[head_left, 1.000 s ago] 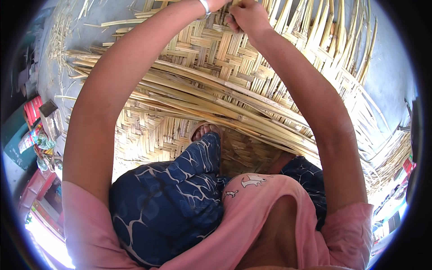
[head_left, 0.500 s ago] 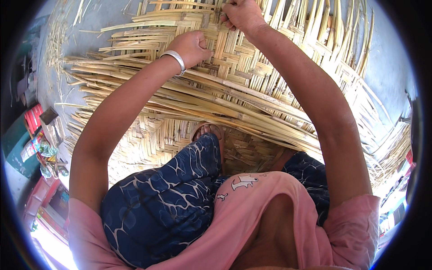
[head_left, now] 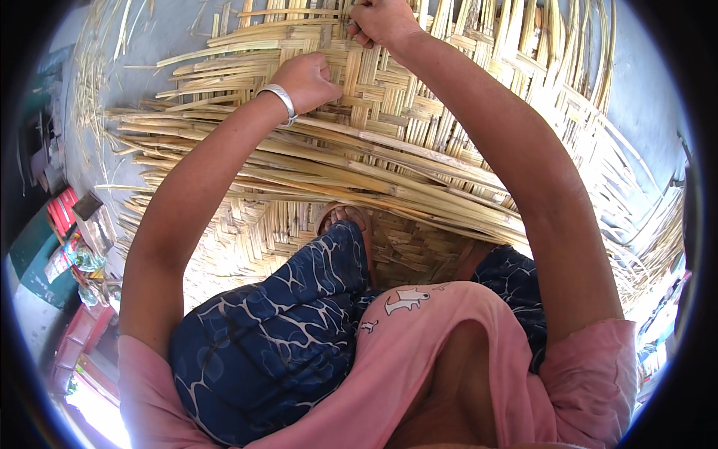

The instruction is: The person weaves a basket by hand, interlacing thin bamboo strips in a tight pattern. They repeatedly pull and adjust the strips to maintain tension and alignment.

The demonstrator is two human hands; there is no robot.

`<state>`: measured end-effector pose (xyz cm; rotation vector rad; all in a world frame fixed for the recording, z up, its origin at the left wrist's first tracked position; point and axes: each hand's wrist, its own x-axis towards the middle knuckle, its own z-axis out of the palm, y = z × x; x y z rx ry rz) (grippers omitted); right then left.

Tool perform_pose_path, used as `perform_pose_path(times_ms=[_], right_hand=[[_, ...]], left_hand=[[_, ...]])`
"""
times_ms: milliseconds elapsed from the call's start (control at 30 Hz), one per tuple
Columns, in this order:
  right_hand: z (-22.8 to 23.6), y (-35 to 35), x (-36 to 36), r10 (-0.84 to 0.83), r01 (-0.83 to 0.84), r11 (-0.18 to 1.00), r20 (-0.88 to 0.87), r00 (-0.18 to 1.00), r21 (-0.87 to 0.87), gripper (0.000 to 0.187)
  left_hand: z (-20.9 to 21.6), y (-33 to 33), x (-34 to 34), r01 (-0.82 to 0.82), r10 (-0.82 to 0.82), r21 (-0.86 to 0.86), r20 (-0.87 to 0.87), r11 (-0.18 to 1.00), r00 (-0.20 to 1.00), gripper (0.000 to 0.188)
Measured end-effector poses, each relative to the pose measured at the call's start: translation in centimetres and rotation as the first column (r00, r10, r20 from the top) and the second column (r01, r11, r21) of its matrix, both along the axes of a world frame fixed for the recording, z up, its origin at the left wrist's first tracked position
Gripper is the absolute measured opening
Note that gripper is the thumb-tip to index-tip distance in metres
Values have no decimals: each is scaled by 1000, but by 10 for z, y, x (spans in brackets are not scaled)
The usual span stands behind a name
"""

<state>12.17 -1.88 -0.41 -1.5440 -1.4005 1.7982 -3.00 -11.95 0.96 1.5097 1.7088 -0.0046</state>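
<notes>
A half-woven mat point(head_left: 374, 82) of flat, straw-coloured split-cane strips lies in front of me, its long loose ends fanning out at the left, right and far sides. My left hand point(head_left: 307, 81), with a silver bangle point(head_left: 280, 99) on its wrist, is closed in a fist low over the weave. Whatever its fingers hold is hidden beneath them. Farther off and to the right, at the top edge of the picture, my right hand point(head_left: 385, 22) is closed with its fingertips down at the strips. What it pinches cannot be made out.
A thick band of loose strips point(head_left: 359, 161) crosses the mat between my hands and my sandalled foot point(head_left: 345, 217). Finished weave point(head_left: 419, 247) lies under my feet. Cane scraps point(head_left: 90, 97) litter the grey floor at left. Red, green and plastic items point(head_left: 71, 247) stand at far left.
Both hands have shifted slightly left in the picture, and so has the mat around them. The hands remain closed over the weave.
</notes>
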Motion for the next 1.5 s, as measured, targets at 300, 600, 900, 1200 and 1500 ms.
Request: perform_pose_path(times_ms=[300, 600, 900, 1200, 1500], right_hand=[[-1, 1, 2, 40, -46, 995, 81, 996, 84, 10], [2, 4, 4, 90, -95, 995, 121, 989, 39, 16], [-8, 4, 2, 87, -102, 989, 131, 988, 108, 15], [-14, 4, 1, 41, -44, 997, 54, 998, 56, 13], [-8, 2, 2, 52, -56, 996, 52, 997, 75, 13]], left_hand=[[-5, -1, 2, 32, -31, 36, -26, 999, 999, 21], [-15, -2, -20, -124, 149, -116, 241, 985, 959, 26], [-18, -2, -16, -60, 68, -55, 161, 997, 985, 26], [-7, -4, -3, -44, 46, -46, 65, 998, 997, 24], [-1, -2, 13, -18, 17, -29, -57, 999, 998, 23]])
